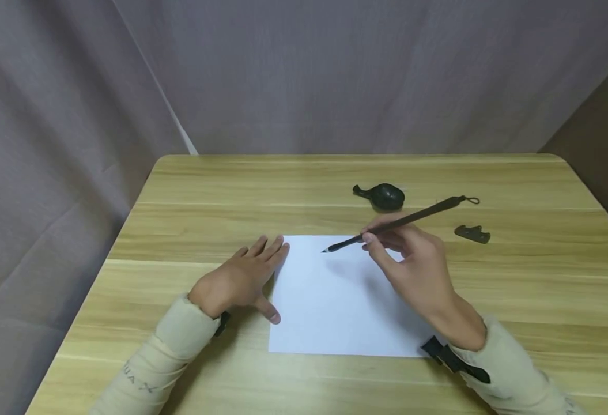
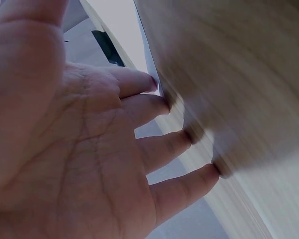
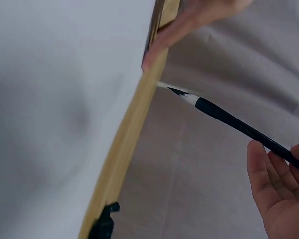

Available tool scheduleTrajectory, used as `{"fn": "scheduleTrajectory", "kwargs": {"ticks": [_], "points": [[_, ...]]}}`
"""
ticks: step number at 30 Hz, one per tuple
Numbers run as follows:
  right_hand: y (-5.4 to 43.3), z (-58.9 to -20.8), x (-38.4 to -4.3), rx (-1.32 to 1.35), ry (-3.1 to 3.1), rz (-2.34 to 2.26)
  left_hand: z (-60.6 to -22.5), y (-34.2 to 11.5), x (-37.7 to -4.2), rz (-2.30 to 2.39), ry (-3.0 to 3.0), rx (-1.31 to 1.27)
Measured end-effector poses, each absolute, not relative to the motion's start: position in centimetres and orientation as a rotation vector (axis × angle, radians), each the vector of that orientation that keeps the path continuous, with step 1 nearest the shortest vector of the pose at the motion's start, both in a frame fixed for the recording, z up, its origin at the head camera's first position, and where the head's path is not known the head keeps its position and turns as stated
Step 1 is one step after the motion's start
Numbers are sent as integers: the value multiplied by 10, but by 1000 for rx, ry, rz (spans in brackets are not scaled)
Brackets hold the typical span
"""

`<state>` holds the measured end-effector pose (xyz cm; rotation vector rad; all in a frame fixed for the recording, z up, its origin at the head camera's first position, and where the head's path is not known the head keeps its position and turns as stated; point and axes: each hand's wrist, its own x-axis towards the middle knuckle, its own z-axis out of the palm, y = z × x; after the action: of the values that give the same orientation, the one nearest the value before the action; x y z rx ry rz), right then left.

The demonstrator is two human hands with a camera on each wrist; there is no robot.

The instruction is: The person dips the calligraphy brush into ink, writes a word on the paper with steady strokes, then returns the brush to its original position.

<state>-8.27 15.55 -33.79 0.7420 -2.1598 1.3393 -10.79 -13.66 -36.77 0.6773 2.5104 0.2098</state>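
A dark calligraphy brush (image 1: 412,217) is pinched between the thumb and fingers of my right hand (image 1: 412,268). Its dark tip over white bristles points left, above the upper part of a white sheet of paper (image 1: 329,311); in the right wrist view the brush (image 3: 229,118) tip stands apart from the sheet. My left hand (image 1: 244,279) lies spread at the paper's left edge, fingertips on the sheet's corner and the wood. Seen from below in the left wrist view, its palm (image 2: 84,139) is raised and the straight fingers touch down at their tips. No marks show on the paper.
Behind the right hand lies a black gourd-shaped object (image 1: 386,197). Further right is a small dark brush rest (image 1: 472,234) with a notched top. All stand on a wooden table (image 1: 221,219), with a grey curtain (image 1: 304,80) behind it and at the left.
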Motion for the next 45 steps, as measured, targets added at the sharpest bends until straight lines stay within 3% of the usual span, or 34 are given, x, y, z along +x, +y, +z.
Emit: {"fn": "scheduleTrajectory", "kwargs": {"ticks": [45], "points": [[144,-370,-84,783,-2232,1332,-367,-128,-108,70,2519,624]]}}
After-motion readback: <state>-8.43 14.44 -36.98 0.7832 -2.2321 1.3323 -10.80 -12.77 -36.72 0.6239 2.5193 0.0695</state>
